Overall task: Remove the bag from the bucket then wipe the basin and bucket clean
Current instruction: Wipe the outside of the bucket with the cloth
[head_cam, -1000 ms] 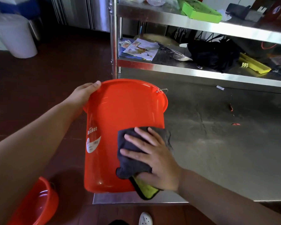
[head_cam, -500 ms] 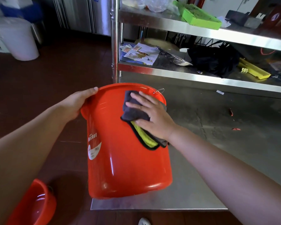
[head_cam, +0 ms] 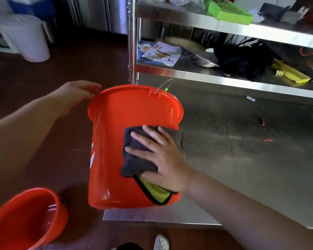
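The round orange plastic bucket (head_cam: 116,150) stands tilted on the steel table (head_cam: 242,168) edge. The right hand (head_cam: 163,156), fingers flat, has slid the grey-and-yellow cloth (head_cam: 134,159) down from the rim to mid-wall: outside wiping continues. The left hand (head_cam: 74,94) grips the rim. The orange basin (head_cam: 25,219) sits on the floor.

Commercial kitchen — steel shelving (head_cam: 224,24), steel worktable (head_cam: 242,159).

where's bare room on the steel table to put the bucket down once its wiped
The steel tabletop is bare to the right of the bucket, from the right hand back to the lower shelf, apart from small red scraps. That shelf is crowded: papers, black bag, yellow tray.
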### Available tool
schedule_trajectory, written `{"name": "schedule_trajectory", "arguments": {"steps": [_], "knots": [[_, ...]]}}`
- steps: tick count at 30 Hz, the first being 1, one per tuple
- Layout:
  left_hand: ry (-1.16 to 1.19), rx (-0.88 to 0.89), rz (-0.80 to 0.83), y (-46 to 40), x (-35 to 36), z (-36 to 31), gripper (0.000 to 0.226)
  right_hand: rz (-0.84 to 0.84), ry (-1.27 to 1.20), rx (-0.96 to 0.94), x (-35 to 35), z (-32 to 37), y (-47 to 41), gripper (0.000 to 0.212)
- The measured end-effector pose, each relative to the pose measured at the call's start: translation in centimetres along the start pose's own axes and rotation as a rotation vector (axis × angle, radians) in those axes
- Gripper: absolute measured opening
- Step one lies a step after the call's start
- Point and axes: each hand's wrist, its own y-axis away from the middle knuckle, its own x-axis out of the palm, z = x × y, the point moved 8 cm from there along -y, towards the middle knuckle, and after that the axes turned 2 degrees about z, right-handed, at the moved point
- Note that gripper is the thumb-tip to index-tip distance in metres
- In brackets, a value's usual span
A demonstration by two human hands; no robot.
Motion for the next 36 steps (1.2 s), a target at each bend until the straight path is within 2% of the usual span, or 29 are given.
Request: {"name": "schedule_trajectory", "arguments": {"steps": [2, 5, 8, 12, 16, 21, 23, 25, 30, 32, 34, 36], "knots": [[-0.095, 0.081, -0.041, -0.1, 0.9, -3.1, 0.037, -0.016, -0.005, -0.002, 0.3, 1.0, 0.7, 0.057], [-0.111, 0.118, 0.011, -0.3, 4.4, -6.5, 0.020, -0.046, -0.025, 0.024, 0.1, 1.3, 0.8, 0.058], [-0.223, 0.094, 0.060, -0.9, 7.6, -7.1, 0.026, -0.048, -0.030, 0.026, 0.1, 1.1, 0.7, 0.057], [-0.348, 0.091, -0.089, -1.5, 7.9, -6.9, 0.031, -0.032, -0.050, 0.014, 0.1, 0.1, 0.4, 0.058], [-0.155, 0.048, -0.098, -1.3, 7.1, -5.4, 0.051, -0.126, -0.126, 0.114, -0.9, -3.1, -0.9, 0.057], [0.088, 0.012, -0.124, 0.3, 6.4, -3.7, 0.061, -0.308, -0.281, 0.295, -2.3, -8.3, -2.0, 0.051], [0.128, 0.012, -0.145, 0.9, 6.2, -3.3, 0.054, -0.343, -0.400, 0.404, -2.3, -10.0, -2.0, 0.052], [0.177, -0.009, -0.158, 1.5, 6.1, -2.9, 0.052, -0.339, -0.458, 0.471, -2.3, -10.9, -2.1, 0.052], [0.312, -0.044, -0.178, 3.0, 6.0, -1.1, 0.046, -0.224, -0.398, 0.431, -2.9, -11.0, -3.3, 0.050], [0.262, -0.056, -0.204, 3.2, 5.9, -0.5, 0.037, -0.184, -0.381, 0.418, -3.2, -11.0, -3.7, 0.051], [0.090, -0.028, -0.300, 3.1, 5.0, -0.7, 0.035, -0.156, -0.355, 0.402, -3.3, -10.7, -3.8, 0.053], [-0.198, 0.167, -0.471, 3.7, 3.3, -3.3, 0.047, -0.138, -0.324, 0.376, -3.2, -9.8, -4.0, 0.055]]}}
